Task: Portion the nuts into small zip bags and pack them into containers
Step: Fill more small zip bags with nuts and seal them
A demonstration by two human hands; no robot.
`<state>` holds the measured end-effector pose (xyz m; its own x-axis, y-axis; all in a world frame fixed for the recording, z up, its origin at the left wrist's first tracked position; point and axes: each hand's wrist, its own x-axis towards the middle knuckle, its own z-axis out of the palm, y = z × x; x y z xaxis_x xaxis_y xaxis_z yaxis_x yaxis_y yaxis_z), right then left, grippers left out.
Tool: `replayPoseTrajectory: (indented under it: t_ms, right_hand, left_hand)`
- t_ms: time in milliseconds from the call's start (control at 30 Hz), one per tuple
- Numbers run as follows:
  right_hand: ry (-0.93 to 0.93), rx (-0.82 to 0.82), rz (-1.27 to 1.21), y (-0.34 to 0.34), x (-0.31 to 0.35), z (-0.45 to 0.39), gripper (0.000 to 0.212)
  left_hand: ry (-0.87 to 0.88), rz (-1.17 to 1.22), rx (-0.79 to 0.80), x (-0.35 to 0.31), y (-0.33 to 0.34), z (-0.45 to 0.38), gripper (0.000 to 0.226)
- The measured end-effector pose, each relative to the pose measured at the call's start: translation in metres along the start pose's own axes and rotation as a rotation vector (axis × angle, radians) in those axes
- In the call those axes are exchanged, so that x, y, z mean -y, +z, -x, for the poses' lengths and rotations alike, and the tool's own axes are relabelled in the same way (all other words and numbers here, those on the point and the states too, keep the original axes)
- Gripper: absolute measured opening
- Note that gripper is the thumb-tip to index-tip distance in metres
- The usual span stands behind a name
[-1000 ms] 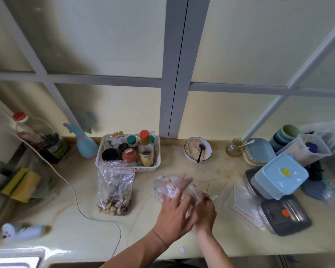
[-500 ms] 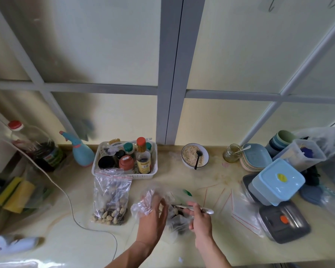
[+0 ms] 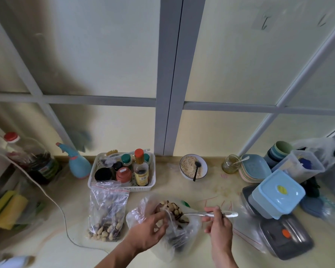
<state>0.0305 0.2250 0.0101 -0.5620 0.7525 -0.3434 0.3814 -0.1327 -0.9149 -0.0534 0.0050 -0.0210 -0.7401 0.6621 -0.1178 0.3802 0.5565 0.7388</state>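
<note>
A clear plastic bag of nuts (image 3: 179, 232) lies open on the counter in front of me. My left hand (image 3: 150, 228) grips the bag's rim and holds its mouth open. My right hand (image 3: 218, 222) pinches the handle of a metal spoon (image 3: 207, 214), whose bowl reaches into the nuts at the bag's mouth. A zip bag (image 3: 106, 211) with a red seal line stands to the left, partly filled with nuts. Several empty zip bags (image 3: 246, 235) lie flat on the right. A light blue lidded container (image 3: 277, 194) rests on a grey container (image 3: 287, 238).
A white basket of bottles (image 3: 122, 171) stands behind the bags, a bowl with a black spoon (image 3: 193, 168) to its right. Stacked plates (image 3: 254, 169), cups and a clear tub crowd the right. A spray bottle (image 3: 78, 163), an oil bottle and a white cable (image 3: 52, 202) lie left.
My hands went from working together on the bag to spreading its mouth open. The right hand now holds the spoon, its tip dipped into the nuts.
</note>
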Motion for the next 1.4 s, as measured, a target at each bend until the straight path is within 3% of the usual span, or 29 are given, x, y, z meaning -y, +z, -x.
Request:
replayPoseTrajectory:
  t_ms: [233, 433, 700, 833, 1000, 1167, 1400]
  right_hand:
    - [-0.012, -0.102, -0.108, -0.005, 0.012, -0.007, 0.046]
    - [-0.019, -0.070, -0.148, -0.007, 0.025, -0.008, 0.048]
    - [-0.239, 0.106, 0.056, 0.001, 0.033, 0.003, 0.049]
    - [-0.435, 0.287, 0.133, 0.002, 0.038, 0.011, 0.041]
    - [-0.613, 0.555, 0.313, -0.001, 0.048, 0.017, 0.027]
    - [-0.622, 0.607, 0.323, -0.002, 0.052, 0.022, 0.022]
    - [-0.602, 0.602, 0.297, -0.005, 0.049, 0.024, 0.021]
  left_hand:
    - [-0.023, 0.076, -0.033, 0.002, 0.013, 0.001, 0.020]
    - [-0.085, 0.051, -0.003, -0.005, 0.007, 0.005, 0.021]
    - [-0.014, 0.078, -0.049, 0.000, 0.010, 0.004, 0.020]
    - [0.034, 0.066, -0.146, 0.010, 0.020, 0.005, 0.019]
    - [-0.086, 0.114, -0.024, -0.003, 0.007, 0.000, 0.014]
    - [-0.168, 0.073, -0.064, -0.014, -0.004, -0.002, 0.027]
    - [-0.037, 0.067, -0.142, -0.012, -0.002, 0.001, 0.021]
